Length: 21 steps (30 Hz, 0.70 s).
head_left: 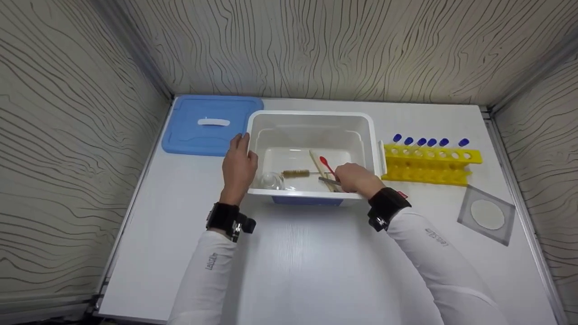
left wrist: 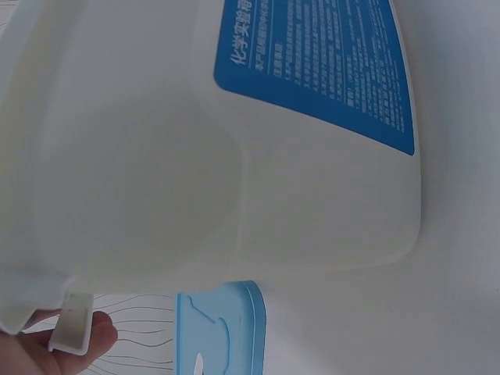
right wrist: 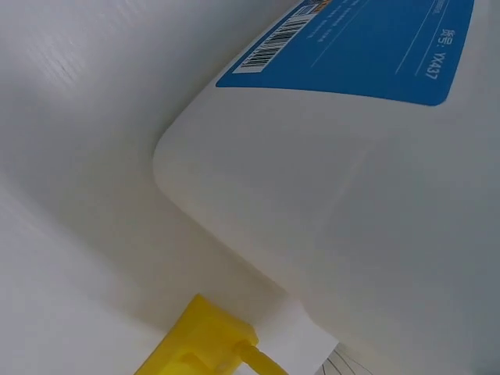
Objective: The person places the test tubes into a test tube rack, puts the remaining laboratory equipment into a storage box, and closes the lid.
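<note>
A white plastic box (head_left: 311, 118) stands lidless in the middle of the table. My left hand (head_left: 239, 164) grips its left rim, fingers outside by the white latch (left wrist: 74, 324) in the left wrist view. Inside the box, near the front right corner, my right hand (head_left: 354, 177) has curled fingers around the handle end of a red spoon (head_left: 324, 161). A flat grey strip (head_left: 328, 181) sticks out beneath those fingers; I cannot tell whether they hold it too. Beside it lie a pale wooden stick (head_left: 316, 159), a tube brush (head_left: 295, 173) and clear round glassware (head_left: 271, 181).
A blue lid (head_left: 189, 131) with a white handle lies at the back left. Right of the box stands a yellow test tube rack (head_left: 424, 174) with several blue-capped tubes (head_left: 408, 141). Farther right lies a grey square wire gauze (head_left: 469, 210) with a pale round centre.
</note>
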Tool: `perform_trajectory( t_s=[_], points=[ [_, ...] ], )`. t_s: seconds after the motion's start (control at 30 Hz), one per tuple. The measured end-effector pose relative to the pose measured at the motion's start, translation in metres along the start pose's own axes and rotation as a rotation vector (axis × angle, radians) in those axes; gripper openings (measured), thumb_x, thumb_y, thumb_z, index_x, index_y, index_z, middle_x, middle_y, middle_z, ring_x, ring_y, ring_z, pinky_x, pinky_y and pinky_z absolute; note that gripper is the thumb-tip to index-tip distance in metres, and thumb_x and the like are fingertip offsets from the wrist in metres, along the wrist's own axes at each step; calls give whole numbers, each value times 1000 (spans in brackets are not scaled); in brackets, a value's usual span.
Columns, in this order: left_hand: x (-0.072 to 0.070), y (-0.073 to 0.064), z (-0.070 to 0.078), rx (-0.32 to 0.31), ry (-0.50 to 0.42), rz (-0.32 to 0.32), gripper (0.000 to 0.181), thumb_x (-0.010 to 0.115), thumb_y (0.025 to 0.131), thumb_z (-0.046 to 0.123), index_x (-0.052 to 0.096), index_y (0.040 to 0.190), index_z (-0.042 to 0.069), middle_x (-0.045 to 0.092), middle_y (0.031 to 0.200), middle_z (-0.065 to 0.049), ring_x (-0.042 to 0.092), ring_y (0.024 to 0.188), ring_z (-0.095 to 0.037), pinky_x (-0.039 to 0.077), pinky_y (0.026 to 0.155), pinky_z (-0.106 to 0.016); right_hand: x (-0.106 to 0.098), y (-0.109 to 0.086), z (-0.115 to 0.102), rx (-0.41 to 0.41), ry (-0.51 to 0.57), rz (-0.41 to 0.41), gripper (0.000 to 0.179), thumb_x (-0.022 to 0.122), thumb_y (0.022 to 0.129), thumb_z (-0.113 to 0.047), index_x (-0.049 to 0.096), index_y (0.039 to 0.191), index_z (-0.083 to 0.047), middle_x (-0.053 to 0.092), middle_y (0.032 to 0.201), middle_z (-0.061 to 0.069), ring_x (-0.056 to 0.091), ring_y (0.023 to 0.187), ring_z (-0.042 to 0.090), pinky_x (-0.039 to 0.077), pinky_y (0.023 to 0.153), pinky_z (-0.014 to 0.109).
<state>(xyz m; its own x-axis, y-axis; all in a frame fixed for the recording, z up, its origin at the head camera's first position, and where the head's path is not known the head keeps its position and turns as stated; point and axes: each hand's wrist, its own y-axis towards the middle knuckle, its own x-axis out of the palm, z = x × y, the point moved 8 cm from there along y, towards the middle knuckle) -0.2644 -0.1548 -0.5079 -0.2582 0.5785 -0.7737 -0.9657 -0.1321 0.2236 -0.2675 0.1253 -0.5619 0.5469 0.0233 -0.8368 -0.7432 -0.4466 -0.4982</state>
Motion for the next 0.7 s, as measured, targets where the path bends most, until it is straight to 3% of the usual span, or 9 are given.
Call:
perform_trajectory(
  t_s=[0.13, 0.2, 0.3, 0.47, 0.7],
  points=[
    [1, 1, -1, -5, 8, -12, 50, 55, 101, 6, 54, 151, 0, 52, 153, -29, 69, 120, -45, 61, 89, -55, -3, -2, 0, -9, 55, 35, 22, 59, 94, -3, 73, 109, 4, 73, 99, 20, 62, 84, 31, 56, 87, 48],
    [1, 1, -1, -7, 8, -19, 50, 55, 101, 6, 54, 151, 0, 52, 154, -29, 68, 122, -45, 61, 91, -55, -6, -4, 0, -18, 92, 59, 32, 58, 95, -7, 72, 120, 5, 75, 110, 24, 67, 93, 36, 56, 94, 52],
    [1, 1, -1, -8, 4, -22, 50, 56, 101, 6, 54, 151, 0, 52, 154, -29, 67, 124, -45, 61, 93, -55, -13, -8, -5, -53, 131, 107, 36, 58, 97, -12, 71, 126, 6, 75, 119, 26, 70, 104, 41, 56, 100, 55],
    [1, 1, -1, -14, 1, -16, 50, 57, 101, 6, 54, 150, 0, 52, 154, -28, 66, 127, -45, 60, 97, -55, -23, -14, -8, -37, 263, 153, 40, 57, 102, -19, 69, 132, 4, 75, 121, 25, 69, 108, 38, 56, 101, 53],
    [2, 1, -1, -21, -9, -26, 50, 56, 101, 7, 53, 151, 0, 51, 155, -29, 68, 121, -45, 61, 90, -55, -37, -31, -4, -35, 373, 248, 40, 57, 103, -20, 68, 134, 2, 75, 119, 24, 70, 107, 38, 56, 99, 53]
  ],
)
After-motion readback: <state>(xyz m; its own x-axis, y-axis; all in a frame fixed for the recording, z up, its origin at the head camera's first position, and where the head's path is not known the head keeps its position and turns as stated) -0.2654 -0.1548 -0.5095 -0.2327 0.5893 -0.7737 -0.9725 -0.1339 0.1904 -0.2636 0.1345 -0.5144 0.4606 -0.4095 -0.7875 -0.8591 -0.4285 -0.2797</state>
